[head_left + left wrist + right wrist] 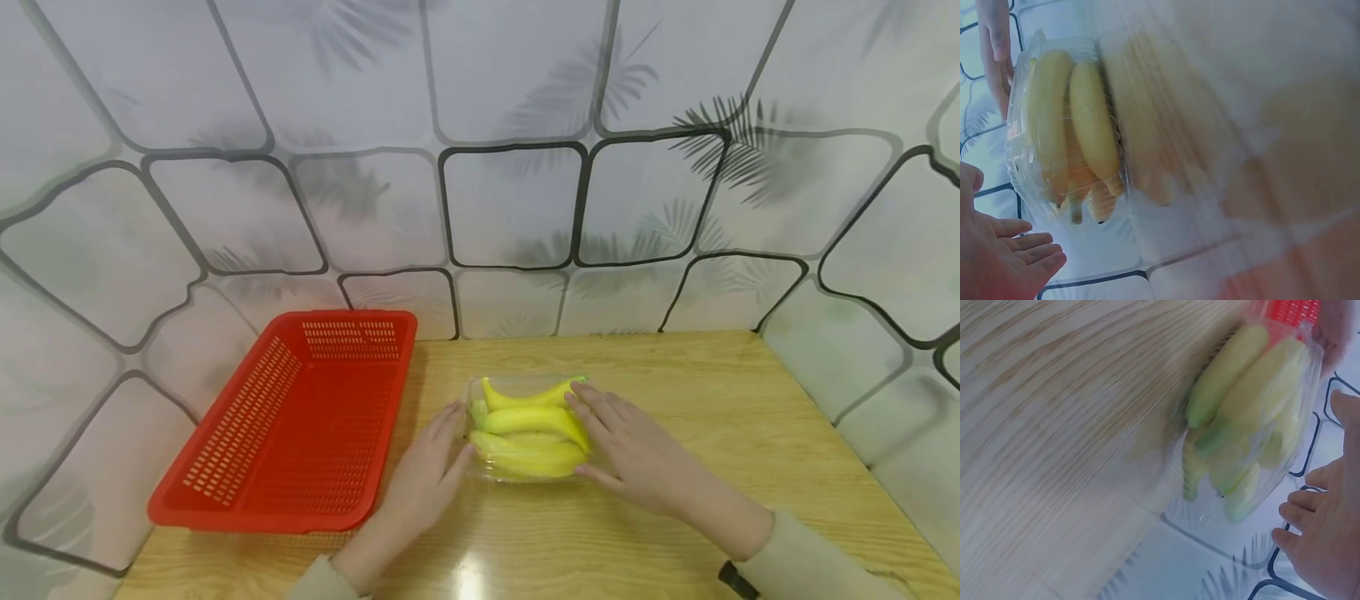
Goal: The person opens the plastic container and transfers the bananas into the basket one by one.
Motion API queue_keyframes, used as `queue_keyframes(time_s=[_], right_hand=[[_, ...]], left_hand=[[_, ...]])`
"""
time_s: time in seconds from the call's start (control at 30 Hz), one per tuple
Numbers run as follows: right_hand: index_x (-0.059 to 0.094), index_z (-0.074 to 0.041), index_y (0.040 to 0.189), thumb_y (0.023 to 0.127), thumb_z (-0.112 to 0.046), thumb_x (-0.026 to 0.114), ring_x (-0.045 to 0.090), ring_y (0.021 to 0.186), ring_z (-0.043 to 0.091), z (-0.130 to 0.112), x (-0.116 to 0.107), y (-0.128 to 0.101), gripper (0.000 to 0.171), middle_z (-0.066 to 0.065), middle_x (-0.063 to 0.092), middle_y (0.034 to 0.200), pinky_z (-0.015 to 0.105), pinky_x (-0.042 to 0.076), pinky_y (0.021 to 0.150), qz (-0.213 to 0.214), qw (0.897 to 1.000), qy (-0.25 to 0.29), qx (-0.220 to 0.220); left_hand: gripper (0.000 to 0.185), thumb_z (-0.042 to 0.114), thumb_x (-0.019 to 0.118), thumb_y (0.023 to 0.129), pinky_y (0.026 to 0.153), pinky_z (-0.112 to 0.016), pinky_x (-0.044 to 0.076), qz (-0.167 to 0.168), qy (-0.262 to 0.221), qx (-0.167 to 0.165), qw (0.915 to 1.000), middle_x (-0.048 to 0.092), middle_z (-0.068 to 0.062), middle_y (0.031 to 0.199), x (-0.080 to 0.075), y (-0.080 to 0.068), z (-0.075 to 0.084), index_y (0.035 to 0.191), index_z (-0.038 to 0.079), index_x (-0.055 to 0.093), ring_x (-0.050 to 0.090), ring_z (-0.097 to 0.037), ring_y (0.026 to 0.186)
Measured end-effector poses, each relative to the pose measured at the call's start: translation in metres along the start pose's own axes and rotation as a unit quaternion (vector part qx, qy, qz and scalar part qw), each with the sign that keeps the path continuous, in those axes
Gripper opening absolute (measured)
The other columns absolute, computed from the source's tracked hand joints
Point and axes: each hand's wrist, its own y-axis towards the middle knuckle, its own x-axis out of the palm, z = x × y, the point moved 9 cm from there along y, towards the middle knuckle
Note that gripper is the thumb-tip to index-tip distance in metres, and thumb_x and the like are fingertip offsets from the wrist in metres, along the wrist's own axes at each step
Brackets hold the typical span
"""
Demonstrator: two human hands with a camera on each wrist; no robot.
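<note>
A clear plastic box point(525, 479) lies on the wooden table, holding several yellow bananas point(528, 457). My left hand point(426, 473) is at the box's left end, fingers extended and thumb apart. At the opposite end my right hand point(637, 454) has its fingers stretched along the box's right side, fingertips overlapping the upper right corner in the head view. In the left wrist view the left hand point(1007, 253) shows straight fingers beside the box, nothing in the palm. The right wrist view shows the right hand point(1322, 525) with spread fingers and a gap to the box.
A red plastic basket point(390, 408) with slotted walls stands on the table left of the box, close to my left forearm. White walls with dark line patterns and leaf prints enclose the wooden table point(697, 383) at the back and both sides.
</note>
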Motion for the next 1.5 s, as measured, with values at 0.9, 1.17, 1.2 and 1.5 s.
queue_keyframes(time_s=[0.9,1.17,1.2,1.5], right_hand=[[0.043,0.001,0.159,0.097,-0.046,0.073,0.053,0.147,0.037,-0.045,-0.008,0.024,0.083,0.019,0.05,0.162,0.054,0.046,0.12,0.034,0.997,-0.008,-0.062],[0.045,-0.001,0.158,0.112,-0.059,0.03,0.054,0.146,0.034,-0.055,-0.006,0.027,0.076,0.017,0.052,0.161,0.052,0.048,0.12,0.043,0.996,0.001,-0.075],[0.045,-0.001,0.158,0.112,-0.06,0.028,0.054,0.147,0.034,-0.057,-0.005,0.028,0.076,0.017,0.052,0.161,0.052,0.047,0.121,0.044,0.996,0.005,-0.077],[0.046,-0.001,0.157,0.101,-0.046,0.067,0.056,0.145,0.03,-0.069,-0.001,0.033,0.075,0.015,0.054,0.159,0.048,0.048,0.121,0.069,0.993,0.009,-0.097]], left_hand=[[0.042,0.016,0.048,0.113,0.116,-0.064,0.046,-0.007,-0.246,-0.128,0.9608,0.068,-0.029,0.137,0.007,-0.016,-0.035,0.142,-0.012,0.057,0.061,-0.048,0.132],[0.045,0.016,0.044,0.113,0.111,-0.058,0.054,-0.02,-0.355,-0.177,0.9178,0.07,-0.035,0.125,0.019,-0.021,-0.043,0.139,-0.019,0.055,0.069,-0.047,0.119],[0.046,0.017,0.043,0.113,0.11,-0.058,0.054,-0.025,-0.369,-0.184,0.9107,0.069,-0.036,0.126,0.021,-0.021,-0.044,0.139,-0.02,0.054,0.069,-0.048,0.119],[0.049,0.018,0.041,0.113,0.096,-0.036,0.065,-0.051,-0.45,-0.226,0.8621,0.071,-0.035,0.12,0.033,-0.028,-0.05,0.137,-0.023,0.052,0.076,-0.027,0.102]])
